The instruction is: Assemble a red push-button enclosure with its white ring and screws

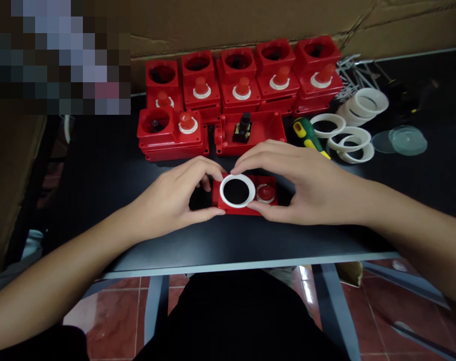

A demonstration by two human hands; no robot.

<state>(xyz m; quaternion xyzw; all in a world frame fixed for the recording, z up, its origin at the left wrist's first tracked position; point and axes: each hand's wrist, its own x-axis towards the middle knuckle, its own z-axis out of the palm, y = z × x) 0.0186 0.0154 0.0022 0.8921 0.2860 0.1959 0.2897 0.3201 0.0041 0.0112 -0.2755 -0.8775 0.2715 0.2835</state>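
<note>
A red plastic box cover [246, 210] lies on the dark table in front of me, with a red round button [266, 192] near its right end. Over the round opening at its left end sits a white plastic ring [254, 190]. My left hand [186, 193] grips the cover's left end between thumb and fingers. From the right, my right hand [295, 183] holds the ring's rim, thumb at the near side and fingertips at the far side. Just beyond is an open red box base [265, 133] with a black switch block [243, 128] inside.
Several red button boxes [239, 82] stand in a row at the back, another red box [171, 145] before them. A green-yellow screwdriver [306, 133], loose white rings [328, 120], clear discs [410, 140] and metal rods [357, 72] lie right. Cardboard [231, 22] stands behind.
</note>
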